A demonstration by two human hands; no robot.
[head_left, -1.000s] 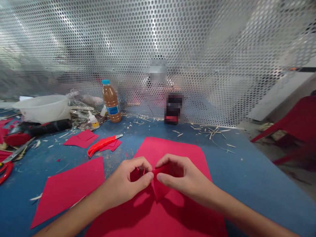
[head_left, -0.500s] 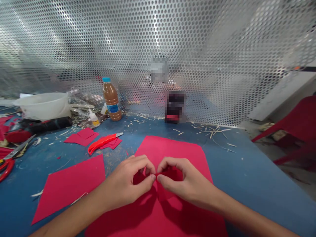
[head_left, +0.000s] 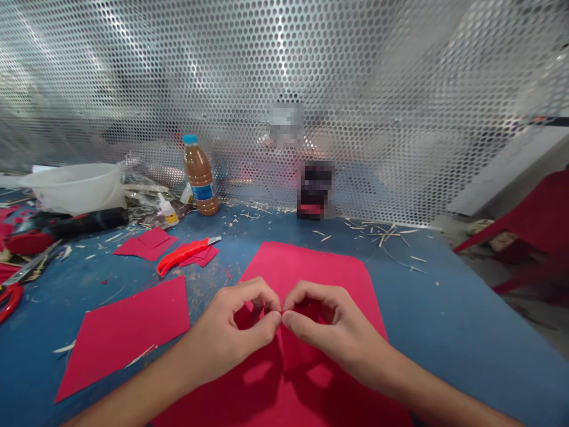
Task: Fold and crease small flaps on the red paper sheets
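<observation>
My left hand [head_left: 246, 317] and my right hand [head_left: 317, 317] meet fingertip to fingertip, each closed in a pinch. Between them is a small piece of red paper [head_left: 296, 354], held at its edge, its lower part showing under my right hand. Fingers cover much of it, so any fold in it cannot be made out. Beneath both hands a large red sheet [head_left: 311, 261] with cut far corners lies flat, dark with their shadows. Another red sheet [head_left: 128, 326] lies to the left, partly behind my left forearm.
On the blue table [head_left: 453, 332] lie an orange cutter knife [head_left: 182, 256], small red paper pieces [head_left: 149, 243], red-handled scissors [head_left: 11, 299] and a black-and-red power tool [head_left: 66, 228]. Behind them stand a glue bottle [head_left: 168, 210], a brown-filled bottle [head_left: 200, 178] and a white basin [head_left: 77, 190]. A perforated metal panel [head_left: 377, 89] borders the back.
Both hands stay pinched together at nearly the same spot. The small red paper shows slightly differently beneath the fingers, and the camera view has shifted a little.
</observation>
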